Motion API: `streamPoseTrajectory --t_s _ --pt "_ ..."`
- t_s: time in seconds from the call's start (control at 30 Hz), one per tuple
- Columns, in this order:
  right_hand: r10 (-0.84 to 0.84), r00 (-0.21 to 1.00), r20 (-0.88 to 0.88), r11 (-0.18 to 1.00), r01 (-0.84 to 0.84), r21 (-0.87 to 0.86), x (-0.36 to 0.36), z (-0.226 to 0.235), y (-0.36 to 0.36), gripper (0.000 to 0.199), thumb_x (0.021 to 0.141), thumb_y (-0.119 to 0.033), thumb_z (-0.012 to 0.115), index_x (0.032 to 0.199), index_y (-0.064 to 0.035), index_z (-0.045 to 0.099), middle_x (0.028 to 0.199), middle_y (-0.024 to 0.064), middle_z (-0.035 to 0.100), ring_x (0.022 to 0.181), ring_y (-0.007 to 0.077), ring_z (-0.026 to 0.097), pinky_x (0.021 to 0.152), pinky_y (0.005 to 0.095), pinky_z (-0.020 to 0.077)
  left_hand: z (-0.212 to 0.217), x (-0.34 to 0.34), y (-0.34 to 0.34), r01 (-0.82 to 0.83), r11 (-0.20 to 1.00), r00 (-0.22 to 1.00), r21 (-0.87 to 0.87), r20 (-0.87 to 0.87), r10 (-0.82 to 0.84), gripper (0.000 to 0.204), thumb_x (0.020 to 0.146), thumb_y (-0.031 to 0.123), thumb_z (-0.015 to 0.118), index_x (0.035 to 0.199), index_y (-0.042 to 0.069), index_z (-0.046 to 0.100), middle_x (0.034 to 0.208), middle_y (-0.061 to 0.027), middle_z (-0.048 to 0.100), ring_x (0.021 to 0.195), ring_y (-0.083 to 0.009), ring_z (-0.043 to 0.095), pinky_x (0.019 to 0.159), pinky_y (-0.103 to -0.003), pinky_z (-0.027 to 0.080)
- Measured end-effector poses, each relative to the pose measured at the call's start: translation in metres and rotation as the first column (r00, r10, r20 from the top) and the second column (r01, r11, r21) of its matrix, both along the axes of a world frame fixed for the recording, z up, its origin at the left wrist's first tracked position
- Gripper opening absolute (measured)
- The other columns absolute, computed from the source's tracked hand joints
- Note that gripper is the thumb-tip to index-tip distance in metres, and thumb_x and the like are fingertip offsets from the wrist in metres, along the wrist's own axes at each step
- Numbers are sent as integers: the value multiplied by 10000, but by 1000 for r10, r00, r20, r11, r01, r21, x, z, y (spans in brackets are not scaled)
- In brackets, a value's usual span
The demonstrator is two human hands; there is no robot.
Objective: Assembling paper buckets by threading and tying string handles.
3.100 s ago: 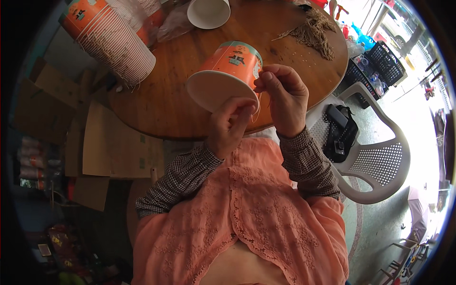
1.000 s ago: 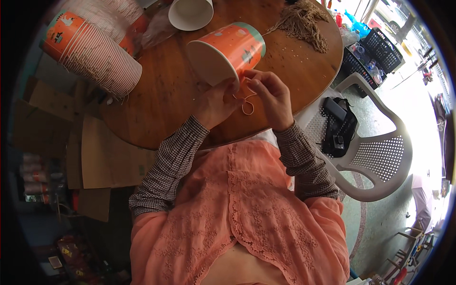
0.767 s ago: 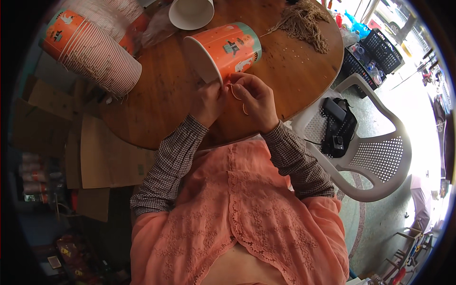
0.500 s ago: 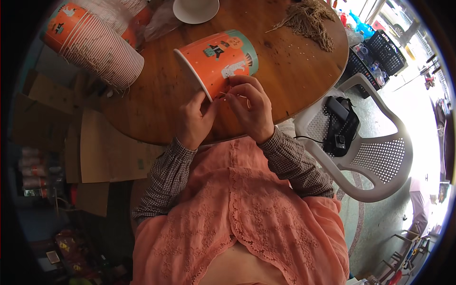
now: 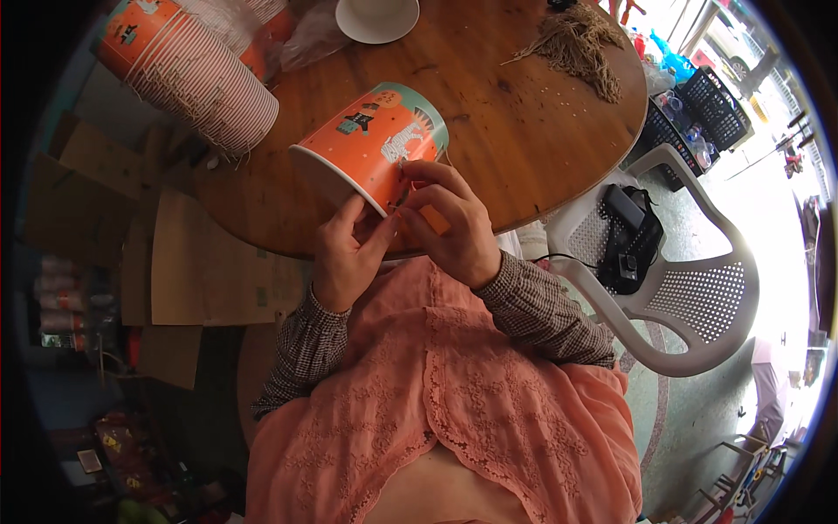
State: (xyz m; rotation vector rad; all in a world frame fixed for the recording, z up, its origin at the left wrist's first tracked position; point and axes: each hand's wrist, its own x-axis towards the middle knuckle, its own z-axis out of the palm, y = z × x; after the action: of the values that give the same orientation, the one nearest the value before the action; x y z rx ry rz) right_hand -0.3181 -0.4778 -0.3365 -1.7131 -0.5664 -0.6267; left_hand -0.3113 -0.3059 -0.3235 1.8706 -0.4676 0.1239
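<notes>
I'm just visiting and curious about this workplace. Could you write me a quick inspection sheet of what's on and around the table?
Surface: round wooden table, scattered with small pale specks.
Job's things: orange paper cup, tilted on its side above the table edge, mouth toward the person's left.
Clutter: stack of nested orange cups lying on its side; white bowl-like item; bundle of dry fibres; clear plastic wrap.
Hands: left hand touches the cup rim; right hand pinches at the rim beside a small orange piece.
Cables: thin dark cord by the chair.
Surroundings: white plastic chair holding a black bag; flattened cardboard; black crates.
</notes>
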Motion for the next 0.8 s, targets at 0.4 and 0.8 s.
streamPoseTrajectory --t_s 0.4,0.8 --pt "-21 1000 19 999 22 -34 0 0 2 129 774 -5 678 878 -11 602 1183 147 563 1055 293 582 883 366 493 -1 -5 1 -11 996 1000 84 -1 11 258 867 81 661 1101 -14 608 919 -161 685 835 -197 688 690 -303 535" --pt "-76 992 101 991 86 -100 2 -3 4 171 755 -23 683 904 -23 598 1146 128 579 1010 318 568 849 392 486 -5 -6 0 -16 999 999 30 46 15 126 901 35 582 996 -37 623 809 -101 682 749 -137 673 653 -264 527"
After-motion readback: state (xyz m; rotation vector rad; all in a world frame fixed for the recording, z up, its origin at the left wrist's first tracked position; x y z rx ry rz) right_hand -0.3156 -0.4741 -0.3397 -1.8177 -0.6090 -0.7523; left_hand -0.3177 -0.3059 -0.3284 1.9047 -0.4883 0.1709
